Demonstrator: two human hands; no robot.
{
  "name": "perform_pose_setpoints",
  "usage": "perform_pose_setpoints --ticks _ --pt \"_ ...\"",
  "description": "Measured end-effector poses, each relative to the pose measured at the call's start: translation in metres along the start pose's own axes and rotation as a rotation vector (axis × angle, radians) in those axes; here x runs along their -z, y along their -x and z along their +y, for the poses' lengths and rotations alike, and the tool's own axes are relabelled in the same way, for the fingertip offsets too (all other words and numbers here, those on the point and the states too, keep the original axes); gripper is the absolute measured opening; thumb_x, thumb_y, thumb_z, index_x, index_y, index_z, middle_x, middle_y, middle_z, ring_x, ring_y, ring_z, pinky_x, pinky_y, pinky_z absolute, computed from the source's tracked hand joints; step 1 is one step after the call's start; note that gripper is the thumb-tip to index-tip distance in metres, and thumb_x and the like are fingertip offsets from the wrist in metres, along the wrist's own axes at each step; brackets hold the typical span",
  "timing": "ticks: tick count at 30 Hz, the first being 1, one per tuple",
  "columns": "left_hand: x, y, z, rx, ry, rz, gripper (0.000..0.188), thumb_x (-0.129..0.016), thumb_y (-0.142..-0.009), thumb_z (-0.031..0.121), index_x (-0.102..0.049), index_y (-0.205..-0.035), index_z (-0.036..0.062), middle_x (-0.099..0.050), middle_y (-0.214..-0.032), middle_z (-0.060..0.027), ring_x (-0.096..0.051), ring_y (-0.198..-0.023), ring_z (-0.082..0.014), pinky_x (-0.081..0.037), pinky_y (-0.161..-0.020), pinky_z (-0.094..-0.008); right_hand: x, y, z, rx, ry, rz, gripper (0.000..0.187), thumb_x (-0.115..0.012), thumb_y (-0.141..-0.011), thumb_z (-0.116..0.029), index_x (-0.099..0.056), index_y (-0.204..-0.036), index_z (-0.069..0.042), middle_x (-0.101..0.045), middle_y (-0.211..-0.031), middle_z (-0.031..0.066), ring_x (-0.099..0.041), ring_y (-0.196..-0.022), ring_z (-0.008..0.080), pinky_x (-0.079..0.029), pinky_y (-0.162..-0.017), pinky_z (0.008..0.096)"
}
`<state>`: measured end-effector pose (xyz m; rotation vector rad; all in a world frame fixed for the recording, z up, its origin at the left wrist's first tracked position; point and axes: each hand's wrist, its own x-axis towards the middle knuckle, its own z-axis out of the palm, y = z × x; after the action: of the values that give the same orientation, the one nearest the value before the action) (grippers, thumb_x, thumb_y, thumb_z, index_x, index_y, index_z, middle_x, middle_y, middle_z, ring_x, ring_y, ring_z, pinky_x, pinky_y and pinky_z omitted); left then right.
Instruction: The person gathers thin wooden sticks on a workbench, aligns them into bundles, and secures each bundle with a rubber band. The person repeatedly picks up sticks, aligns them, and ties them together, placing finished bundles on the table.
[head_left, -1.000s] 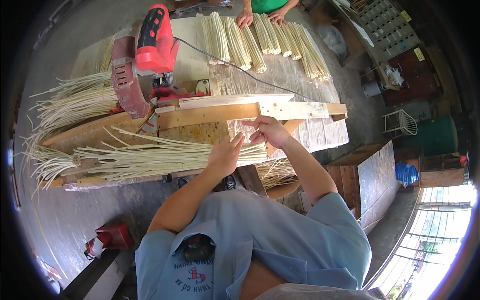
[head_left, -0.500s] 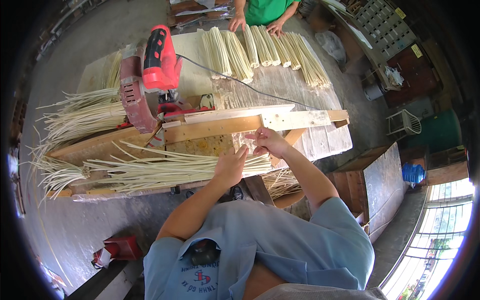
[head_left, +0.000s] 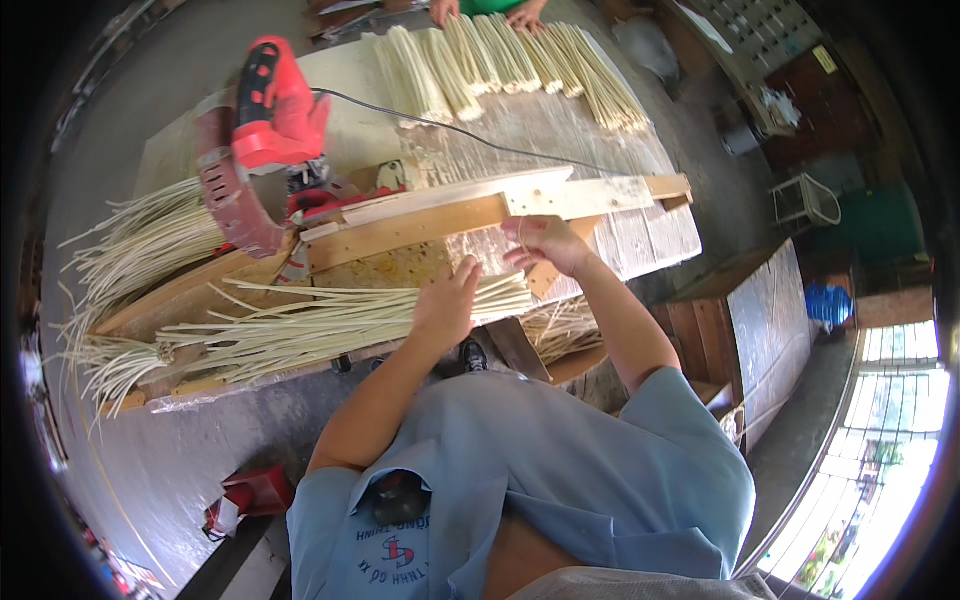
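Note:
A loose bundle of long, pale cane-like strips [head_left: 290, 325] lies along the near edge of the table. My left hand [head_left: 445, 303] rests on it near its right end, fingers stretched out and pointing away from me. Just beyond that end, beside a wooden rail [head_left: 420, 232], my right hand [head_left: 550, 243] is raised with partly bent fingers. Something thin seems to be at its fingertips, too small to make out. A red power saw [head_left: 275, 110] stands on the far left side of the rail.
Several tied bundles of strips [head_left: 465, 75] lie at the far edge, where a co-worker's hands [head_left: 525, 14] rest. More strips [head_left: 160, 230] lie left of the saw. A black cable [head_left: 450, 128] crosses the table [head_left: 640, 235]. A wooden cabinet [head_left: 740, 330] stands at right.
My right hand has moved away from my left fingertips, up beside the rail, and its fingers have spread somewhat. My left hand stays on the bundle. The whole view has shifted slightly.

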<state>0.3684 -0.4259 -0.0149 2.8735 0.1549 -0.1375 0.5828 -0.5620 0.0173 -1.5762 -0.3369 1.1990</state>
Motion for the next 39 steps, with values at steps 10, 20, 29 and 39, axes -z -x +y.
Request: perform_pose_setpoints --ticks 10,20,29,39 --pt "-0.006 -0.001 0.002 0.009 0.054 0.114 0.078 -0.085 -0.072 0.025 -0.050 -0.141 0.0103 -0.048 -0.144 -0.0053 -0.053 -0.123 -0.0269 -0.048 -0.093 -0.0473 -0.030 0.067 0.114 -0.094 -0.658 0.050 0.066 -0.070 -0.094 -0.039 -0.047 -0.140 0.002 -0.054 -0.136 0.0201 -0.056 -0.123 0.0332 -0.055 -0.094 0.0563" --pt "0.001 -0.004 0.004 0.019 0.018 0.033 0.068 -0.086 -0.073 0.029 -0.054 -0.130 0.0116 -0.059 -0.127 -0.0041 -0.056 -0.116 -0.0259 -0.048 -0.087 -0.0450 -0.040 0.038 0.106 -0.016 -0.670 0.141 0.060 -0.073 -0.092 -0.039 -0.050 -0.132 0.000 -0.063 -0.120 0.0162 -0.062 -0.111 0.0291 -0.050 -0.095 0.0451" --pt "0.004 -0.005 0.007 0.014 0.023 0.017 0.068 -0.086 -0.073 0.032 -0.053 -0.129 0.0127 -0.060 -0.122 -0.0032 -0.055 -0.117 -0.0246 -0.048 -0.089 -0.0447 0.000 -0.018 0.077 -0.080 0.078 -0.081 0.044 -0.076 -0.090 -0.024 -0.061 -0.121 0.003 -0.067 -0.105 0.0094 -0.065 -0.095 0.0160 -0.054 -0.082 0.0306" --pt "0.002 -0.009 0.008 0.006 -0.034 0.041 0.069 -0.077 -0.078 0.053 -0.057 -0.128 0.0095 -0.064 -0.119 -0.0067 -0.057 -0.114 -0.0275 -0.047 -0.091 -0.0436 0.010 -0.057 0.145 -0.422 -0.574 -0.435 0.045 -0.046 -0.104 -0.021 -0.051 -0.140 0.005 -0.061 -0.135 0.0221 -0.063 -0.120 0.0340 -0.051 -0.103 0.0476"
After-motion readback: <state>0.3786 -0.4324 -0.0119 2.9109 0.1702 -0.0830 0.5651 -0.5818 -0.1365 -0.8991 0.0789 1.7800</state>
